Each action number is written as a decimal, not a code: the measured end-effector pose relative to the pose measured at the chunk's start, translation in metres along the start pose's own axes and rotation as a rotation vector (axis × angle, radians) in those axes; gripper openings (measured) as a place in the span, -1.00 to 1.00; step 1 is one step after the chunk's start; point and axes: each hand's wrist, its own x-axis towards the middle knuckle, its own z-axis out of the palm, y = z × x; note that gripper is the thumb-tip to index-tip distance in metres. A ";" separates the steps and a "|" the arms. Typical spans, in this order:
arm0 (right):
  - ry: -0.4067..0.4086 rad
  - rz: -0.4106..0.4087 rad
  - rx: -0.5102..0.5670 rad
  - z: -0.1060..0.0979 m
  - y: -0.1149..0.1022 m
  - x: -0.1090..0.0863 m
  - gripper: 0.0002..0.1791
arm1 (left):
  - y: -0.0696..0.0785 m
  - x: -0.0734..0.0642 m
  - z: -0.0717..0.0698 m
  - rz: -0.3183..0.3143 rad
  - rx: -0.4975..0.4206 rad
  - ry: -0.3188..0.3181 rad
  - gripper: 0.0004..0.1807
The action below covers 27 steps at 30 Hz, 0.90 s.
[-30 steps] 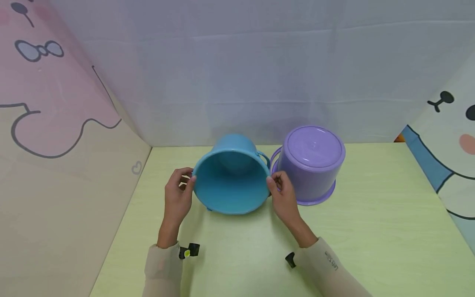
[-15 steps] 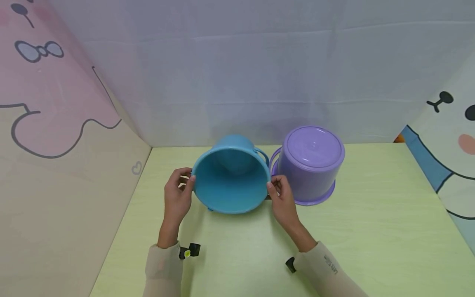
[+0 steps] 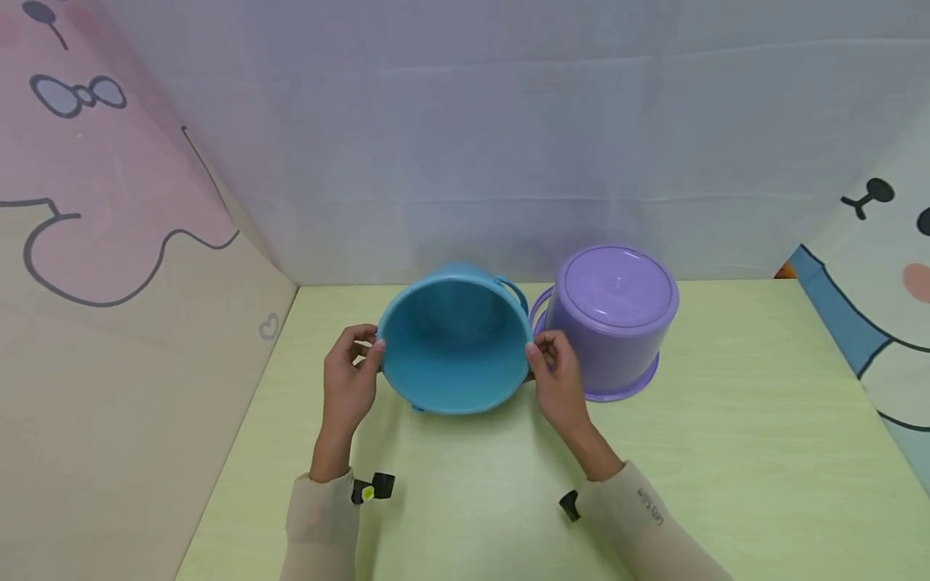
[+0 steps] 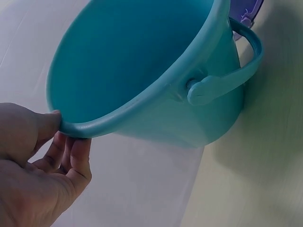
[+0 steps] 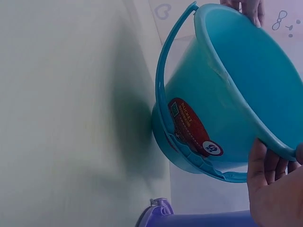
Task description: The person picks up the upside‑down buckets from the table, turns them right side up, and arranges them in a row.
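A blue bucket (image 3: 458, 363) is tilted in the head view, its mouth facing me and its inside bare. My left hand (image 3: 350, 379) pinches the rim on the left, thumb inside and fingers under the lip, as the left wrist view shows of the hand (image 4: 42, 161). On the opposite side my right hand (image 3: 561, 383) grips the rim between thumb and fingers. In the right wrist view the bucket's handle (image 5: 161, 80) hangs beside a red oval label (image 5: 191, 124) on its wall. A purple bucket (image 3: 606, 347) stands upside down just right of the right hand.
The pale green-yellow table (image 3: 741, 452) runs back to a whitish cloth wall (image 3: 508, 145). Printed panels with cartoon figures flank it, a pink one (image 3: 145, 161) at left and a bear-like one (image 3: 886, 266) at right. The purple bucket's handle (image 3: 539, 305) points toward the blue bucket.
The blue bucket's mouth has tipped slightly further toward me, with its far rim edge higher in view. Both hands keep their hold on the rim. The purple bucket has not moved.
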 end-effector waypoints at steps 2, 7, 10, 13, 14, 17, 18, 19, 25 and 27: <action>0.004 -0.004 0.003 0.000 -0.002 0.002 -0.89 | 0.001 0.000 0.000 -0.021 -0.023 -0.003 -0.75; 0.004 0.012 -0.004 -0.001 -0.007 0.004 -0.87 | 0.004 0.000 0.000 -0.064 -0.057 -0.002 -0.74; -0.003 0.041 -0.009 0.000 -0.008 0.000 -0.88 | 0.005 0.000 0.000 -0.070 -0.056 -0.001 -0.74; -0.010 0.056 -0.011 0.001 -0.007 -0.004 -0.88 | 0.005 -0.001 -0.001 -0.069 -0.056 0.005 -0.74; -0.014 0.058 -0.008 0.001 -0.007 -0.006 -0.87 | 0.005 -0.001 -0.001 -0.069 -0.057 0.008 -0.74; -0.031 0.063 0.010 0.002 -0.005 -0.008 -0.83 | 0.005 -0.001 -0.001 -0.072 -0.058 0.020 -0.75; -0.036 0.064 0.014 0.003 -0.004 -0.009 -0.82 | 0.004 -0.001 -0.001 -0.073 -0.059 0.024 -0.75; -0.040 0.067 0.022 0.003 -0.004 -0.010 -0.82 | 0.004 -0.001 -0.001 -0.075 -0.059 0.027 -0.75; -0.035 0.047 0.043 0.004 -0.006 -0.007 -0.83 | 0.003 0.000 -0.001 -0.081 -0.056 0.038 -0.74; -0.030 0.029 0.048 0.004 -0.007 -0.005 -0.83 | 0.003 0.000 0.000 -0.086 -0.054 0.041 -0.73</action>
